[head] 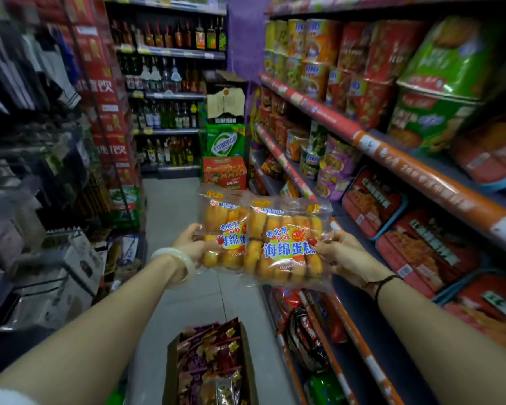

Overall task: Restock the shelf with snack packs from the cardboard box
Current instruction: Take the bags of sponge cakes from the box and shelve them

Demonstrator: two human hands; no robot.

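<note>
I hold two clear packs of golden sponge cakes side by side at chest height over the aisle. My left hand (192,244) grips the left cake pack (222,226) by its left edge. My right hand (338,252) grips the right cake pack (284,244), which overlaps the left one in front. On the floor below stands an open cardboard box (247,361) filled with several purple and red snack bags (208,363). The shelf unit (415,171) with orange price rails runs along my right side, just beyond the right pack.
Red trays of snacks (421,252) and cup noodles (333,168) fill the right shelves. Stacked beer cartons (225,147) stand at the aisle's far end beside bottle shelves (170,112). Racks and boxes (79,258) crowd the left side. A narrow strip of grey floor (173,200) runs ahead.
</note>
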